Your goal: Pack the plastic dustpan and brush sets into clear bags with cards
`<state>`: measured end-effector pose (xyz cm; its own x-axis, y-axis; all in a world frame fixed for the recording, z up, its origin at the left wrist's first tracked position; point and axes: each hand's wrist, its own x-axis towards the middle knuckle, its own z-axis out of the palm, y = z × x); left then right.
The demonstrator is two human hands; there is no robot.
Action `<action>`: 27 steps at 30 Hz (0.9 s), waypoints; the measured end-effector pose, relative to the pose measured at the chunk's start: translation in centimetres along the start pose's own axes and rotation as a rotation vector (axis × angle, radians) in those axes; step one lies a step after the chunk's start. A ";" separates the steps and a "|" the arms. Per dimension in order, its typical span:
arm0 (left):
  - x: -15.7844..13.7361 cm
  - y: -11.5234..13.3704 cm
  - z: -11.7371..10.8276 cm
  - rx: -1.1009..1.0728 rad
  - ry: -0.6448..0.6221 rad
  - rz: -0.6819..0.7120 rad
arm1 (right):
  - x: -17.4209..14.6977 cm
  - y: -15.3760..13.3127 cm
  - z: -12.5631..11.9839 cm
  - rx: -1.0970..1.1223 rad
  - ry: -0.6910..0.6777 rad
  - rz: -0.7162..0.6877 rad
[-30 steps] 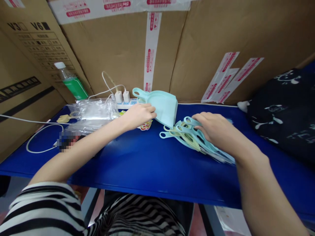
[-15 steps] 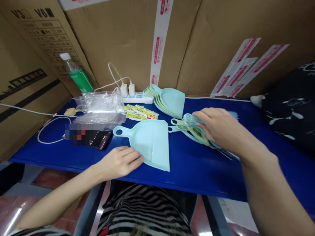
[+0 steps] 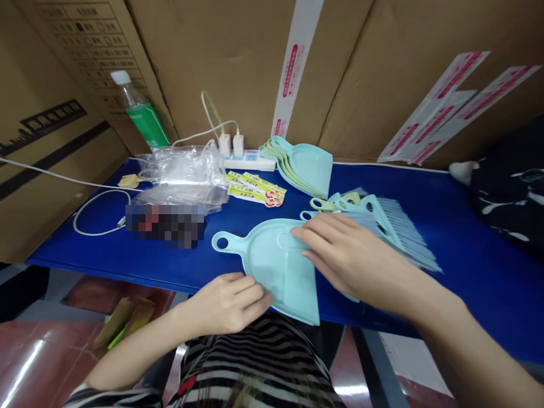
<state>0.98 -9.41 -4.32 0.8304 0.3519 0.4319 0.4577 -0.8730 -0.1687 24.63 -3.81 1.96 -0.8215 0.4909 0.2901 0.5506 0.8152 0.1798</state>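
A light blue dustpan (image 3: 266,255) lies at the table's front edge, its looped handle pointing left. My left hand (image 3: 233,303) is closed on the dustpan's near rim. Over its right side, my right hand (image 3: 352,255) is closed on a light blue hand brush (image 3: 289,240); its looped handle end shows over the pan, and most of the brush is hidden under the hand. Just behind my right hand is a pile of blue and green hand brushes (image 3: 410,232), bristles toward the right. Farther back sits a stack of green and blue dustpans (image 3: 314,164).
Clear plastic bags (image 3: 187,170) lie at the left back, near yellow printed packets (image 3: 255,190). Behind them are a power strip (image 3: 263,161) with chargers and a green-labelled bottle (image 3: 147,122). Cardboard walls (image 3: 238,56) border the blue table (image 3: 476,294). Dark patterned fabric (image 3: 510,192) hangs at right.
My right hand has come from the brush pile leftward to the dustpan, bringing a light blue brush. My left hand stays on the dustpan, which sits nearer the table's front edge. The view has shifted.
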 end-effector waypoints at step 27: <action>-2.6 -3.3 -0.7 -0.269 0.130 -0.715 | 4.4 -4.1 5.5 0.212 0.148 -0.036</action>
<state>-2.92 -7.68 -4.30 0.3107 0.8329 0.4580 0.7619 -0.5063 0.4039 17.90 -3.25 -2.68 -0.8010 0.4224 0.4242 0.4648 0.8854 -0.0039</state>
